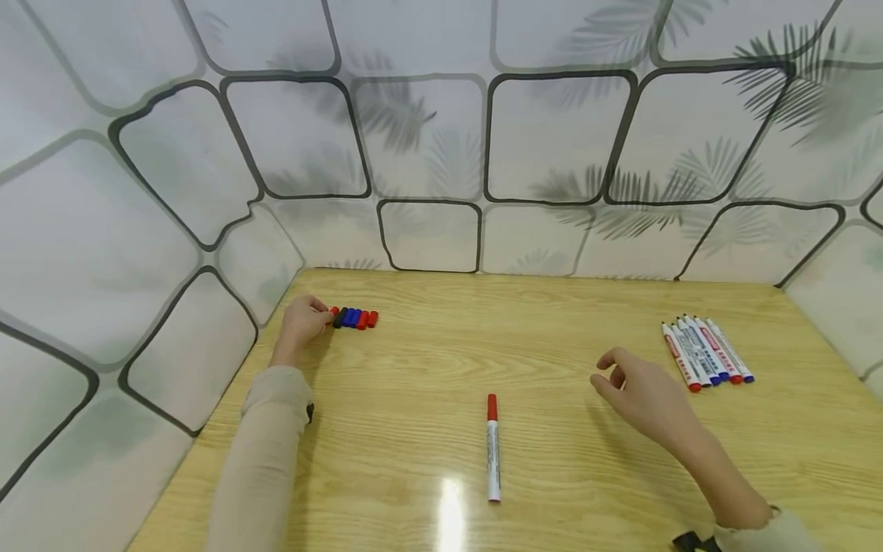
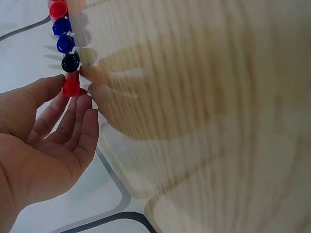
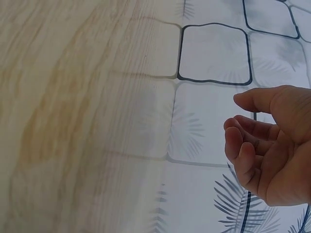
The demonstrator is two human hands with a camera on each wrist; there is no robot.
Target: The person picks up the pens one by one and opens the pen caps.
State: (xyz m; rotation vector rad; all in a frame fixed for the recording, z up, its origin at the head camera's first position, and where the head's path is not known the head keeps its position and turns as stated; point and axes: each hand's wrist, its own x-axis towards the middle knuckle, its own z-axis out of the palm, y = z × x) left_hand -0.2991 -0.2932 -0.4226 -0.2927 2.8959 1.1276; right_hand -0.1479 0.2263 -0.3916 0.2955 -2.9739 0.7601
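Note:
My left hand [image 1: 304, 325] is at the far left of the table, pinching a red marker cap [image 2: 71, 88] between thumb and fingers. That cap stands at the near end of a row in the left wrist view, beside a black cap [image 2: 70, 62]. Beyond it come blue caps [image 2: 65, 43] and red caps [image 1: 372, 319]. My right hand [image 1: 648, 395] hovers over the right part of the table, fingers loosely curled and holding nothing. A white marker with a red cap [image 1: 493, 448] lies lengthwise between the hands.
Several uncapped white markers [image 1: 705, 351] lie side by side at the right, tips pointing away, with red and blue ends toward me. The wooden table [image 1: 428, 345] meets a patterned wall covering [image 1: 428, 138] at the back and left.

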